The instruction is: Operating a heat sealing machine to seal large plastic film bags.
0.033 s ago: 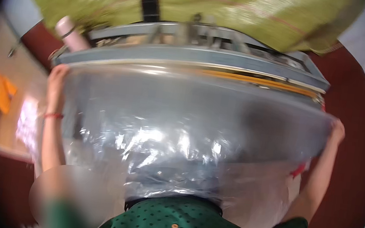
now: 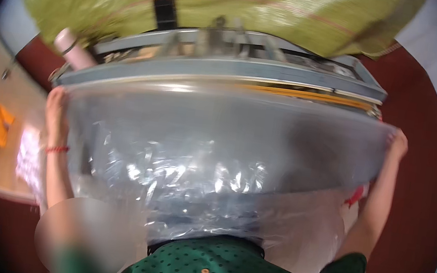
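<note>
A wide sheet of clear plastic film point(image 2: 219, 131) is stretched between my hands. Its far edge lies along the front of a grey-blue metal frame point(image 2: 238, 68); its near part hangs crinkled and shiny against my waist. At the far left corner of the film, my left hand point(image 2: 57, 97) is closed on the edge, with a red band round the wrist. My right hand point(image 2: 398, 142) pinches the far right corner, its fingertips partly hidden by the film. Both arms reach forward, spread wide. Dark shapes show blurred through the plastic.
A pink bottle point(image 2: 75, 50) leans at the frame's left end. Behind the frame lie a yellow-green woven sheet point(image 2: 279, 12) and a black flat object point(image 2: 165, 13). An orange strip point(image 2: 306, 96) runs along the frame's front. Dark red floor point(image 2: 417, 179) shows at right.
The whole view has shifted and tilted slightly, with the scene sliding left. My right hand appears a little higher and my left a little lower. Both keep their hold on the film.
</note>
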A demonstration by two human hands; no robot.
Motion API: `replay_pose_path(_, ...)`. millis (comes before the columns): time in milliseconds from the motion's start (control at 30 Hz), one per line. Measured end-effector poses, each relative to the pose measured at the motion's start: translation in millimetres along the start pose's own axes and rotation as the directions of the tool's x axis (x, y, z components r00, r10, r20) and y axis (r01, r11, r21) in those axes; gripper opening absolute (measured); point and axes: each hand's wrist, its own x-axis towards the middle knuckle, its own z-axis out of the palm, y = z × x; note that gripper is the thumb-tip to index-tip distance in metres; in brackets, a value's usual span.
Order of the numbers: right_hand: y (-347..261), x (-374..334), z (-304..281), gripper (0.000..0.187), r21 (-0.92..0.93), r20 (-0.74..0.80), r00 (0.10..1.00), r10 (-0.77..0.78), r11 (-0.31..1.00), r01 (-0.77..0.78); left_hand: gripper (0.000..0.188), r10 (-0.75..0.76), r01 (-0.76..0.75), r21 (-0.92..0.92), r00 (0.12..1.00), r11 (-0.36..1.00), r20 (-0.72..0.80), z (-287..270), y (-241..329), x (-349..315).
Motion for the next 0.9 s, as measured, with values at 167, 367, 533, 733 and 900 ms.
replay_pose_path(167,36.7,-32.8,100.1,0.011,-0.554,0.048,0.826,-0.562,0.673,0.490,0.011,0.033,0.011,0.408,0.994,0.913,-0.102,-20.6,-86.0,8.0)
replay_pose_path(367,46.2,-34.1,149.6,0.011,-0.177,-0.024,0.939,-0.343,0.926,0.334,0.015,0.011,0.012,0.239,0.995,0.971,-0.096,-32.1,-157.6,48.2)
replay_pose_path(533,40.7,-31.6,148.3,0.013,-0.100,-0.056,0.959,-0.279,0.957,0.272,0.013,0.079,-0.057,0.202,0.992,0.978,-0.101,-26.3,-159.5,55.1)
replay_pose_path(733,16.4,-44.0,144.4,0.011,-0.016,-0.056,0.995,-0.084,0.996,0.083,0.016,-0.029,0.051,0.225,0.995,0.973,-0.100,-17.7,-126.9,38.2)
replay_pose_path(900,7.6,-56.1,150.2,0.014,-0.045,-0.071,0.993,-0.090,0.995,0.087,0.017,-0.061,0.072,0.068,0.987,0.995,-0.147,-7.5,-107.4,27.7)
